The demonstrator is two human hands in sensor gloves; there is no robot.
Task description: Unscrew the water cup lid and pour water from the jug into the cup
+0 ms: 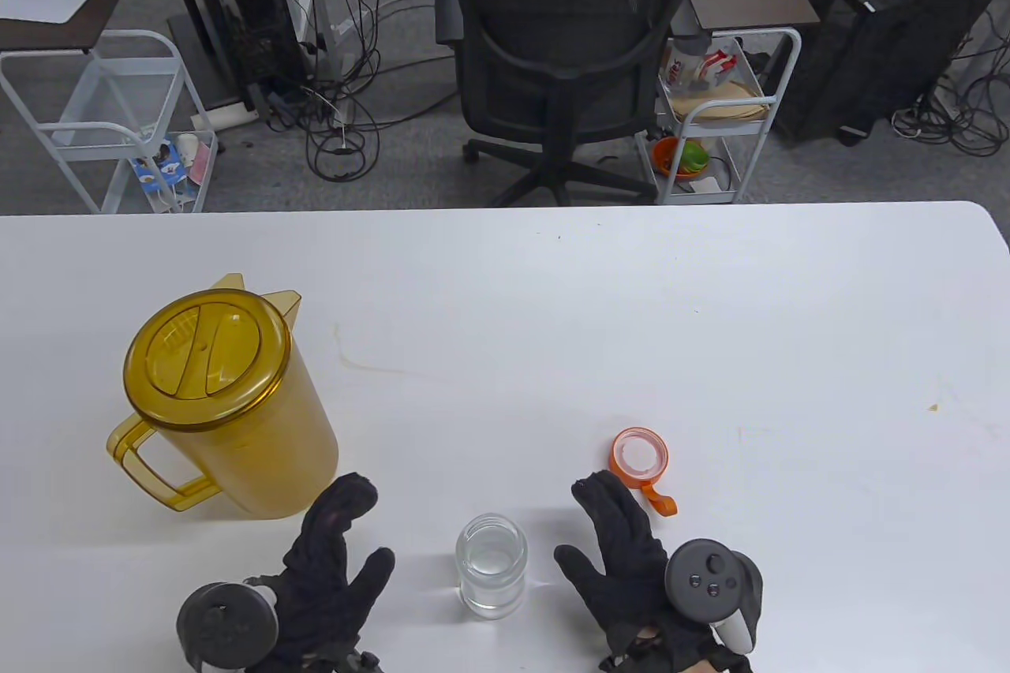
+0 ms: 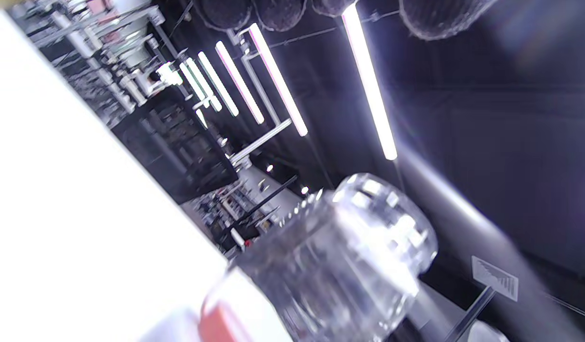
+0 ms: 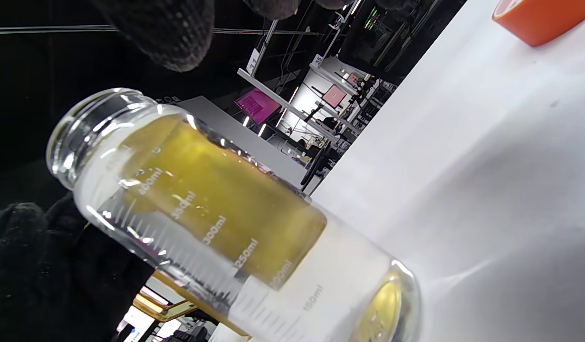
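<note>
Open cup (image 1: 491, 564) stands between left hand (image 1: 327, 574) and right hand (image 1: 623, 566), clear gap each side. Ahead-left of left hand, amber jug (image 1: 225, 405) blocks the way, nearly touching fingertips. Orange lid (image 1: 640, 458) lies just ahead of right hand. Bare table (image 1: 592, 326) beyond the cup and right of right hand.

The jug (image 1: 229, 405) is amber yellow and see-through, also its ribbed cover. The cup (image 1: 491, 564) between the two thumbs is clear glass with white scale marks. The lid (image 1: 639, 456), just beyond the right fingertips (image 1: 600, 487), is orange with a white inside. Both gloves are black.
</note>
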